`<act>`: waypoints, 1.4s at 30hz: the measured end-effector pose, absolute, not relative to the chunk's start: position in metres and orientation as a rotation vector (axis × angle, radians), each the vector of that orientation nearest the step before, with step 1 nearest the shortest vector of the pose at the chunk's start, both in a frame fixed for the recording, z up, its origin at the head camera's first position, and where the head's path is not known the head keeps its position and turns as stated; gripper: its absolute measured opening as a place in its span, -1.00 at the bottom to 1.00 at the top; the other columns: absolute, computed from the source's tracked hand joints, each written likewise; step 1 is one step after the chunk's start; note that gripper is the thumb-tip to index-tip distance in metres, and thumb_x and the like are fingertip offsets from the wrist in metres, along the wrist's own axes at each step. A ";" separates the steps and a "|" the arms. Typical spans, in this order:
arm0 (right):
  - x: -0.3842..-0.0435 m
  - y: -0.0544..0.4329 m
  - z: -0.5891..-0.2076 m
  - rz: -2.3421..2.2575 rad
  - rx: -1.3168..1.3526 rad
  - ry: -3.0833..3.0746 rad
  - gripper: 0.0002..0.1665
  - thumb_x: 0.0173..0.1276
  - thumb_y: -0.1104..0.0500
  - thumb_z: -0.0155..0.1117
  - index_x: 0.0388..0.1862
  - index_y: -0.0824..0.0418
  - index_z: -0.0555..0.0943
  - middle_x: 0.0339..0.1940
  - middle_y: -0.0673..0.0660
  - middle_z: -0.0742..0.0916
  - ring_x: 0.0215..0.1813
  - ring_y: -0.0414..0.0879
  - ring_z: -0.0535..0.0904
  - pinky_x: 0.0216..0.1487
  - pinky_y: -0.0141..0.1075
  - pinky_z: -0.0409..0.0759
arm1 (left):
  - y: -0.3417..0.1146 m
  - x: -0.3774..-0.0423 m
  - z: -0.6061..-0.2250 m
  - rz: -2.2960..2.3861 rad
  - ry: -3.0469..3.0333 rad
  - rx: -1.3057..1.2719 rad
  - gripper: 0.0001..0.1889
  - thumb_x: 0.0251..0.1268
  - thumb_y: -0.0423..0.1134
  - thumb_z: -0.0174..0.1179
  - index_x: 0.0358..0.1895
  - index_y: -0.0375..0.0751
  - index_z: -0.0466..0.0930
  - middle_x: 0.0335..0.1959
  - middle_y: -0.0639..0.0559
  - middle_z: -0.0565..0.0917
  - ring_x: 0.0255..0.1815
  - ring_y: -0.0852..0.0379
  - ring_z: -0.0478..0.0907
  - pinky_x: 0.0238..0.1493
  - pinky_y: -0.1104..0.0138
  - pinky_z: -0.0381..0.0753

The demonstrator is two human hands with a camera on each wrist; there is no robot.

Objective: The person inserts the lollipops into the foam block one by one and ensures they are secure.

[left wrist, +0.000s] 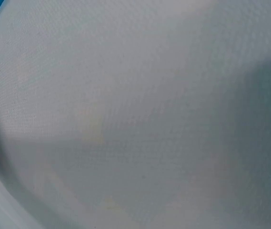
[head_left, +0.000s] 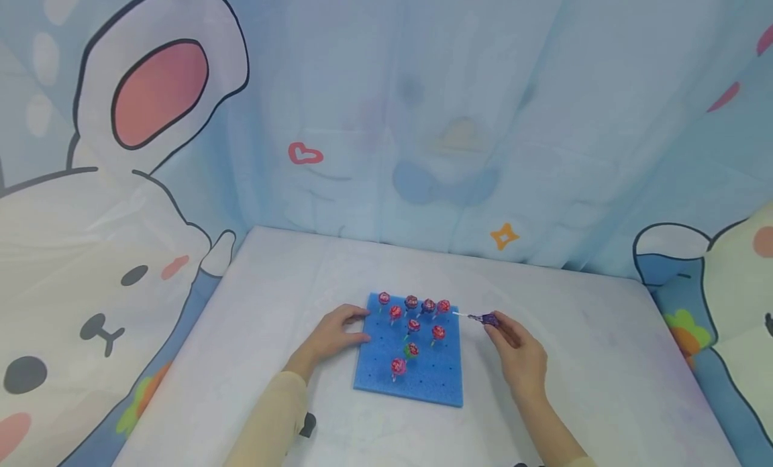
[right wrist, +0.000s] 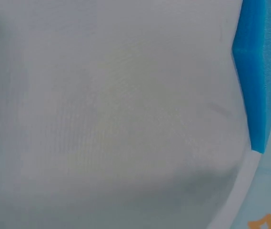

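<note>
A blue foam board [head_left: 380, 380] lies on the table, with several wrapped lollipops standing in it by their sticks, most of them red or pink and one green [head_left: 411, 350]. Small holes dot its surface. My left hand [head_left: 329, 333] rests at the board's left edge, thumb and fingers spread against it. Just beyond the right edge, my right hand [head_left: 522, 356] pinches a purple-wrapped lollipop [head_left: 490, 319] by its head. Its white stick points left, lying nearly level over the board's upper right corner. In the right wrist view the board's thick side [right wrist: 249, 71] shows, but the held lollipop does not.
A pale cloth covers the table [head_left: 290, 272]. Blue curtains [head_left: 362, 118] with cartoon prints hang behind it and on both sides. A small dark shape [head_left: 308, 425] lies beside the left sleeve [head_left: 268, 420].
</note>
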State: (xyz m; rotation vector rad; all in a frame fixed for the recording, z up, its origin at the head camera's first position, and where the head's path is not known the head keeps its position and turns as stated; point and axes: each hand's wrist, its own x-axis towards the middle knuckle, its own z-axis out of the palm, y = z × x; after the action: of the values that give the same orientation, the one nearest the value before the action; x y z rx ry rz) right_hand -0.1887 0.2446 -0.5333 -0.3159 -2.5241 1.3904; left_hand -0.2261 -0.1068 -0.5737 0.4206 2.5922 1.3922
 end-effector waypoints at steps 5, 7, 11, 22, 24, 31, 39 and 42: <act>-0.182 0.245 -0.525 1.391 -0.248 -2.507 -0.50 0.35 0.05 0.32 0.23 0.15 0.56 0.14 0.15 0.69 0.15 0.01 0.63 -0.07 -0.66 0.50 | -0.107 -0.226 -0.574 1.391 2.594 0.407 -0.47 0.22 -0.04 0.36 0.26 -0.04 0.51 0.24 0.06 0.53 0.32 0.06 0.41 0.34 0.11 0.39; -0.179 0.244 -0.521 1.368 -0.202 -2.515 -0.54 0.34 0.09 0.34 0.20 0.16 0.57 0.11 0.15 0.70 0.13 0.00 0.64 -0.07 -0.65 0.51 | -0.107 -0.226 -0.575 1.393 2.594 0.411 -0.46 0.22 -0.03 0.36 0.26 -0.04 0.51 0.24 0.06 0.53 0.32 0.06 0.41 0.34 0.10 0.40; -0.172 0.240 -0.516 1.274 -0.088 -2.542 -0.60 0.33 0.18 0.34 0.15 0.15 0.62 0.06 0.10 0.73 0.08 -0.05 0.67 -0.08 -0.66 0.51 | -0.107 -0.226 -0.576 1.386 2.601 0.413 -0.46 0.21 -0.03 0.36 0.25 -0.04 0.51 0.23 0.07 0.53 0.31 0.07 0.42 0.34 0.12 0.40; -0.158 0.235 -0.513 1.106 0.220 -2.578 -0.57 0.21 0.35 0.42 0.10 0.23 0.66 -0.02 0.16 0.76 -0.03 0.00 0.72 -0.11 -0.65 0.52 | -0.107 -0.227 -0.579 1.392 2.607 0.421 -0.46 0.21 -0.03 0.37 0.25 -0.04 0.52 0.23 0.06 0.54 0.31 0.07 0.42 0.33 0.11 0.41; -0.155 0.235 -0.516 1.068 0.235 -2.608 -0.56 0.20 0.35 0.43 0.10 0.23 0.66 -0.03 0.16 0.76 -0.04 0.00 0.72 -0.10 -0.52 0.60 | -0.107 -0.227 -0.579 1.387 2.609 0.423 -0.46 0.21 -0.02 0.36 0.25 -0.04 0.52 0.23 0.07 0.54 0.31 0.07 0.42 0.34 0.11 0.41; -0.152 0.237 -0.522 0.937 0.321 -2.670 -0.55 0.18 0.34 0.45 0.09 0.25 0.67 -0.05 0.14 0.77 -0.05 0.00 0.73 -0.11 -0.18 0.68 | -0.107 -0.227 -0.578 1.377 2.606 0.414 -0.46 0.21 -0.01 0.36 0.26 -0.03 0.51 0.24 0.07 0.53 0.31 0.07 0.41 0.34 0.10 0.40; -0.151 0.236 -0.527 0.819 0.444 -2.695 -0.52 0.13 0.39 0.47 0.08 0.27 0.66 -0.03 0.15 0.76 -0.02 0.03 0.72 -0.09 -0.13 0.68 | -0.107 -0.227 -0.578 1.375 2.607 0.409 -0.46 0.21 -0.01 0.35 0.26 -0.03 0.51 0.24 0.07 0.53 0.32 0.07 0.41 0.34 0.10 0.39; -0.151 0.235 -0.528 0.822 0.465 -2.675 -0.52 0.12 0.41 0.47 0.07 0.28 0.67 -0.03 0.16 0.76 -0.03 0.01 0.72 -0.11 -0.16 0.69 | -0.107 -0.227 -0.577 1.379 2.606 0.411 -0.46 0.22 -0.01 0.35 0.26 -0.03 0.51 0.24 0.06 0.53 0.32 0.06 0.41 0.34 0.10 0.39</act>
State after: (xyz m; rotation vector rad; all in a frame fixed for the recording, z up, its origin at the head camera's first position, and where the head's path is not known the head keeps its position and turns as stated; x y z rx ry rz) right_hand -0.1509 0.2348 -0.5277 0.4653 -2.6751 0.8220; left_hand -0.2268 -0.1069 -0.5775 0.4109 2.6056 1.3790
